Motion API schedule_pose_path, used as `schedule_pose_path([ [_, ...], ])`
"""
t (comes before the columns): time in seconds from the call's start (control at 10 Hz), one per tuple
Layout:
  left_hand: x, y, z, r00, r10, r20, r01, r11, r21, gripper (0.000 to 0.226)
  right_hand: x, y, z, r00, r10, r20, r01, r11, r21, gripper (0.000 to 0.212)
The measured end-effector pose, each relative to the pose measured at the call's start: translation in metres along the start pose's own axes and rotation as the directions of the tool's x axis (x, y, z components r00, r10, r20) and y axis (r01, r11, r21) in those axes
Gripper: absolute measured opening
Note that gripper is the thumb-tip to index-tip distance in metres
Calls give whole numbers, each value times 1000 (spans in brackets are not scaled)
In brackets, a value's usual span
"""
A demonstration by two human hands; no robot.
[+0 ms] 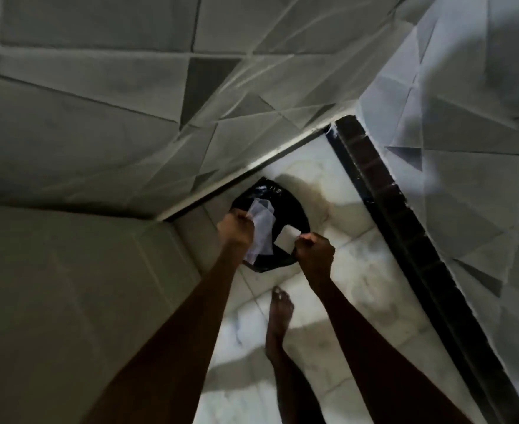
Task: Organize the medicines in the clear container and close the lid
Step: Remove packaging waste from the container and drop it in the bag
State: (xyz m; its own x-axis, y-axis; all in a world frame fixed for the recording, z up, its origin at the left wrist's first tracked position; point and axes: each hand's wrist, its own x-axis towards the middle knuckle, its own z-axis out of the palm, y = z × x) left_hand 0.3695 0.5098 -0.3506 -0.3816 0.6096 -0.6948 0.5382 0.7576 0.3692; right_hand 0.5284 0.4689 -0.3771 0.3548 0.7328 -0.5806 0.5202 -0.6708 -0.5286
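Note:
A bin lined with a black plastic bag (285, 206) stands on the floor in a corner. My left hand (236, 229) is closed on a thin translucent white wrapper (262, 228) that hangs over the bin's mouth. My right hand (314, 250) is a fist at the bin's near right rim, pinching the black bag and a small white piece (287, 235). The clear container and the medicines are not in view.
White marble floor tiles (359, 270) surround the bin. Grey patterned wall tiles (99, 117) rise on the left and back. A dark vertical door frame or edge (405, 228) runs along the right. My bare foot (279, 316) stands just behind the bin.

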Motion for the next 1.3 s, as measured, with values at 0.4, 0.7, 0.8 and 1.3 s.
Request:
schedule_pose_path([
  [0.4,32,-53,48,956,-169,239,267,835,-481,20,49,26,42,988,-61,141,68,997,-44,22],
  [0.7,-176,2,-91,993,113,31,-67,765,-641,20,-122,-106,-119,967,-127,219,72,968,240,15],
  [0.8,-259,21,-164,991,132,29,-75,716,-694,10,-202,-157,-166,948,-191,255,107,945,309,17],
  [1.3,-415,-147,-383,958,121,-258,-278,599,-751,14,-484,-263,-110,768,-453,453,282,874,396,16],
])
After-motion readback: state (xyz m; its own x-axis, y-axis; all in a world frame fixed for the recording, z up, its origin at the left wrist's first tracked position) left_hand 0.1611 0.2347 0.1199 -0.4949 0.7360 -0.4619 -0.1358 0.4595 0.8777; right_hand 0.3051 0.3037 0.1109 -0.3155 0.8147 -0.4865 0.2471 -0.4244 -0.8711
